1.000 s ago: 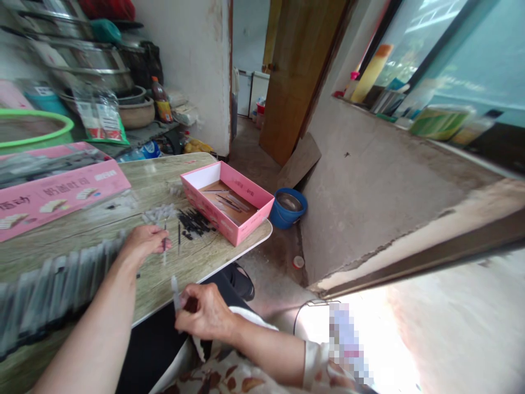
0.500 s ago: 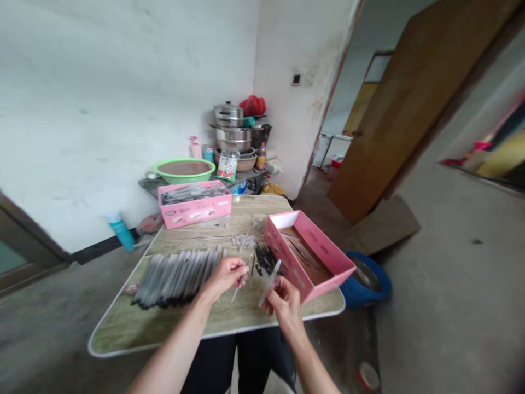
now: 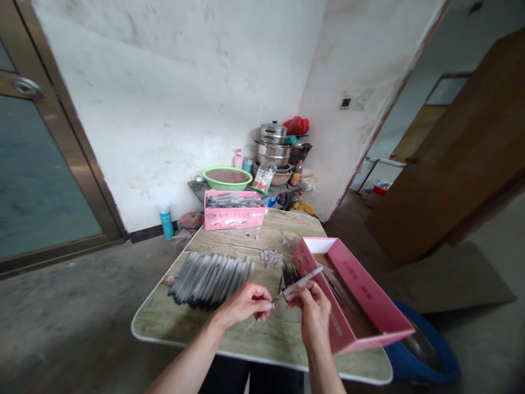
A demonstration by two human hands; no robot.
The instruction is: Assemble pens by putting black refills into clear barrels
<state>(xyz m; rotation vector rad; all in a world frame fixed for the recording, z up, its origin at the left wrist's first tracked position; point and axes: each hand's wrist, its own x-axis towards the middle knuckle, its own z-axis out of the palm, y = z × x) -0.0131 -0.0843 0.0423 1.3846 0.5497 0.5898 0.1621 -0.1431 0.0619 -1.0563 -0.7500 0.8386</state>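
My left hand (image 3: 249, 302) pinches a thin pen refill (image 3: 251, 325), whose clear tail sticks out below the fingers. In my right hand (image 3: 315, 312), thumb and fingers grip a translucent pen barrel (image 3: 305, 280), tilted up to the right. The barrel's lower end is at the refill's front end; whether the refill is inside I cannot tell. A row of translucent pens with dark ends (image 3: 213, 278) lies left of my left hand. Beyond my hands are a pile of small whitish pieces (image 3: 271, 258) and a bunch of black pieces (image 3: 289, 272), partly hidden by the barrel.
An open pink box (image 3: 363, 282) with a few thin sticks inside stands at the table's right. Another pink box (image 3: 233, 220), full of pens, is at the back left. Behind it are a green basin (image 3: 227, 185) and stacked pots (image 3: 274, 153). A blue tub (image 3: 443, 355) sits on the floor.
My hands have come together, bringing the barrel's end to the refill. The barrel is now tilted closer to level. The view has swung left, so the scene sits further right.
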